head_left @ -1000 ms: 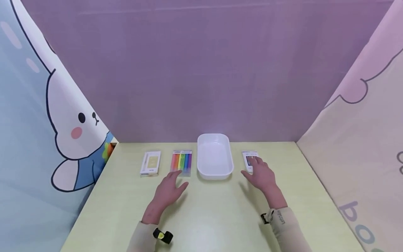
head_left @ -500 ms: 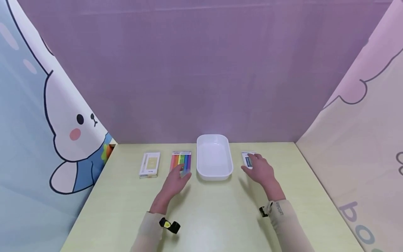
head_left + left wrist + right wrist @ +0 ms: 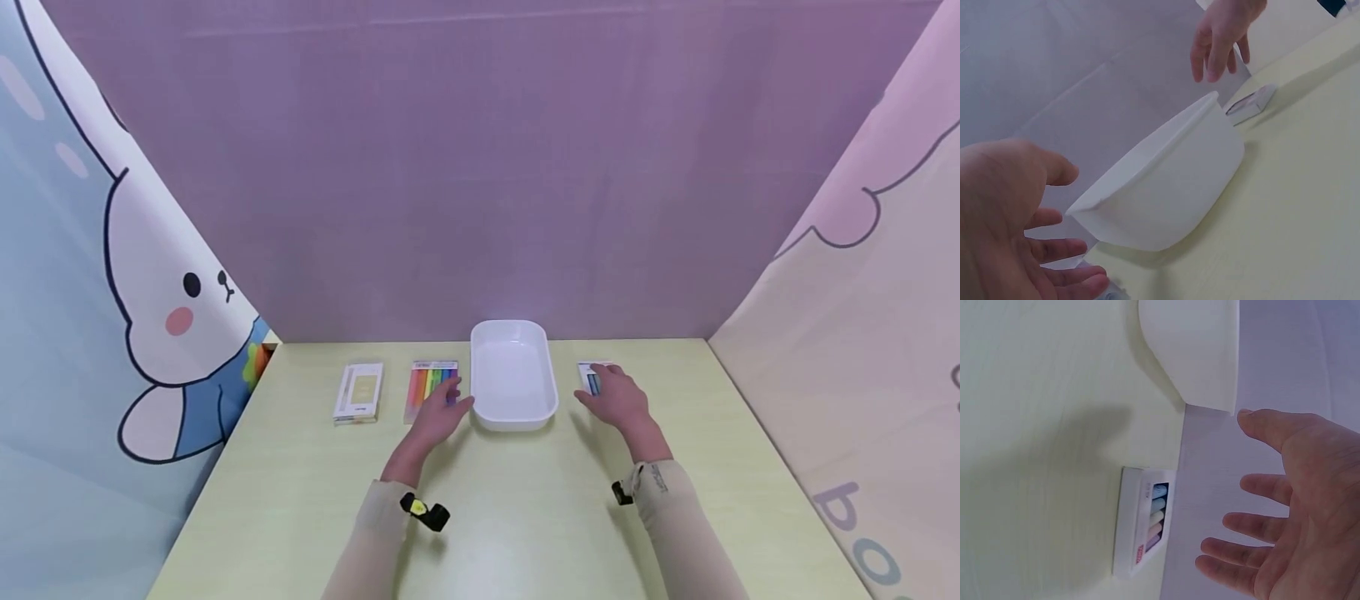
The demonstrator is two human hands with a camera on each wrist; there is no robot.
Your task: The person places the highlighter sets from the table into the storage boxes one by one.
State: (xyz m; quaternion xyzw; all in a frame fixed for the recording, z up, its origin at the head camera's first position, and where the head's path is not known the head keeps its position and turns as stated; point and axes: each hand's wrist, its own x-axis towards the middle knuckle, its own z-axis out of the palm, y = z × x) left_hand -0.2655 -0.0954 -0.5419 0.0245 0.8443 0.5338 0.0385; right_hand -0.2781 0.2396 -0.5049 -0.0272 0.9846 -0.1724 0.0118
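A white plastic tub point(image 3: 513, 379) stands at the back middle of the table. My left hand point(image 3: 438, 414) hovers with spread fingers over a clear pack of rainbow-coloured pens point(image 3: 420, 390), partly covering it. In the left wrist view that hand point(image 3: 1016, 225) is beside the tub's near end point(image 3: 1160, 194), holding nothing. My right hand point(image 3: 618, 402) is above a small white box point(image 3: 592, 383) to the tub's right. The right wrist view shows the box point(image 3: 1141, 522) lying with pastel sticks behind its window. A gap separates it from the loosely bent fingers of my right hand point(image 3: 1285, 512).
Left of the pen pack lies a flat white box point(image 3: 358, 393) with a yellowish panel. The pale table point(image 3: 495, 525) ends at a purple cloth wall point(image 3: 480, 183). Printed curtains point(image 3: 172, 333) close off both sides.
My left hand has moved forward and to the right, from in front of the pen pack to over it, close to the tub. My right hand has stayed near the small box, shifting only slightly.
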